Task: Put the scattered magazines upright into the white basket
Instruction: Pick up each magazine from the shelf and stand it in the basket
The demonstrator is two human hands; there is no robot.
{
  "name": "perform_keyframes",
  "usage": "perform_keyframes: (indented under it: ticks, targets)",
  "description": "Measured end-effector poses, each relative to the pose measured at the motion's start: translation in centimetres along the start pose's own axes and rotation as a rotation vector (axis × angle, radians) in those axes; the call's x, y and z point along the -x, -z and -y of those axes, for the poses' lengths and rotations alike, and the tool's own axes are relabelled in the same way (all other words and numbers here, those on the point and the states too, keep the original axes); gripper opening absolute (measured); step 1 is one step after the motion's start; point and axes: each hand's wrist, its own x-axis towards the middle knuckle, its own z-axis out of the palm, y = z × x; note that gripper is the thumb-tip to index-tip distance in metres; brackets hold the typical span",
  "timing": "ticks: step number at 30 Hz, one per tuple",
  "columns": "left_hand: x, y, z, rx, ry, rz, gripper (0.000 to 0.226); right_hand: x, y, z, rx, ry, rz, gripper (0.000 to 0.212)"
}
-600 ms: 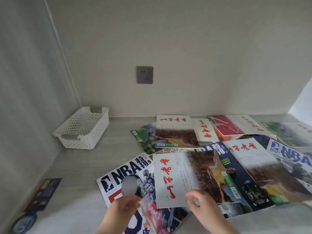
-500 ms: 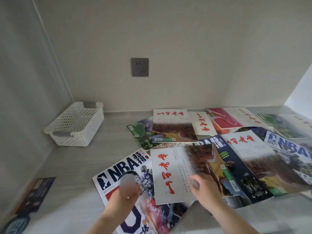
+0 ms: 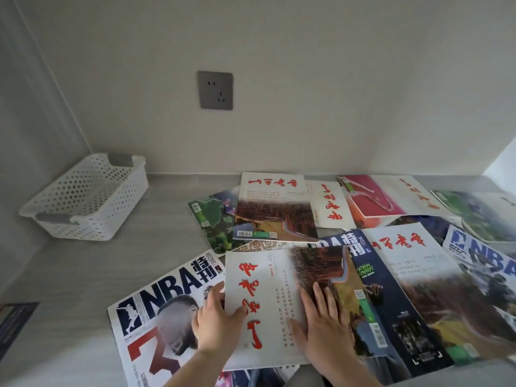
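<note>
White magazine [image 3: 268,289]: slid hands forward onto it; pressed right hand [image 3: 321,331] flat, fingers [image 3: 317,296] spread; pinched its edge with left hand [image 3: 215,325]. Probably readied lift toward empty basket [image 3: 122,199].

- Grey wood-grain shelf surface [image 3: 167,213], closed in by pale walls at the left and rear.
- White basket [image 3: 83,227], perforated, standing on the surface in the rear left corner, well apart from the printed matter.
- Magazines [image 3: 405,263] spread flat and overlapping over the right half, from rear wall to near edge.
- Green-cover magazine [image 3: 215,219] at the spread's left rear.
- NBA magazine [image 3: 167,291] at the near left, its right part under a white-cover magazine [image 3: 265,275].
- Dark printed sheet [image 3: 14,322] flat at the near left edge, partly out of view.
</note>
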Motion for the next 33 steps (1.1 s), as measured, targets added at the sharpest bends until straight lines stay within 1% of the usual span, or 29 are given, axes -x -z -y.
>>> perform_keyframes:
  ticks: [2,3,4,6,9,11,13,15,16,18,20,21,23,25,26,27,29,30,31,32,33]
  targets:
    - [-0.3,0.0,-0.4,0.283,0.064,0.013,0.056,0.0,0.4,0.1,-0.036,0.009,-0.013,0.069]
    - [-0.4,0.2,-0.7,0.355,0.088,0.041,0.055,-0.1,0.8,0.1,-0.068,0.02,-0.021,0.067]
    - [-0.7,0.5,-0.9,0.385,0.103,0.074,0.048,-0.3,1.3,0.1,-0.108,0.04,-0.033,0.066]
    - [-0.7,1.0,-1.3,0.403,0.098,0.115,0.031,-1.1,2.8,0.3,-0.194,0.104,-0.078,0.069]
    - [-0.3,2.3,-2.2,0.394,-0.006,0.077,0.035,-3.9,6.3,1.3,-0.309,0.2,-0.111,0.076]
    - [-0.2,3.7,-3.1,0.39,-0.098,0.08,0.041,-6.1,9.0,2.5,-0.418,0.254,-0.049,0.079]
    - [0.1,5.8,-3.9,0.363,-0.197,0.072,0.046,-7.9,11.5,3.9,-0.568,0.291,0.071,0.077]
    - [0.2,8.3,-4.3,0.344,-0.267,0.01,0.052,-9.3,13.4,5.5,-0.648,0.341,0.155,0.07]
    - [0.4,9.7,-4.5,0.338,-0.301,-0.033,0.053,-9.9,14.3,6.4,-0.663,0.371,0.175,0.063]
    - [0.7,12.6,-4.5,0.31,-0.366,-0.085,0.05,-10.8,15.8,8.5,-0.699,0.421,0.233,0.043]
    - [0.8,15.3,-4.1,0.284,-0.394,-0.085,0.044,-11.2,16.6,11.0,-0.75,0.458,0.289,0.027]
    - [0.8,16.6,-3.8,0.304,-0.395,-0.09,0.042,-11.2,16.8,12.4,-0.778,0.475,0.284,0.024]
    - [0.5,19.3,-2.8,0.418,-0.373,-0.116,0.034,-11.2,17.0,15.2,-0.86,0.502,0.239,0.025]
    - [0.0,22.1,-1.4,0.519,-0.368,-0.175,0.02,-11.3,17.5,18.2,-0.929,0.529,0.18,0.025]
    - [-0.2,23.4,-0.6,0.571,-0.386,-0.185,0.009,-11.3,18.0,19.8,-0.959,0.542,0.145,0.026]
    - [-0.4,24.7,0.4,0.639,-0.417,-0.161,0.01,-11.5,18.4,21.3,-0.991,0.55,0.107,0.027]
    - [-1.0,26.6,2.7,0.713,-0.459,-0.114,0.052,-11.9,19.3,24.2,-1.073,0.554,0.039,0.025]
    - [-1.3,27.4,3.4,0.732,-0.474,-0.114,0.059,-12.1,19.7,25.6,-1.112,0.551,0.006,0.021]
    - [-1.8,27.8,3.9,0.731,-0.491,-0.127,0.049,-12.3,20.0,27.0,-1.137,0.549,-0.028,0.017]
    - [-2.3,28.2,4.1,0.732,-0.506,-0.159,0.028,-12.5,20.1,28.5,-1.15,0.556,-0.057,0.014]
    - [-3.0,28.4,4.1,0.722,-0.492,-0.233,0.024,-12.8,20.2,30.0,-1.158,0.566,-0.078,0.012]
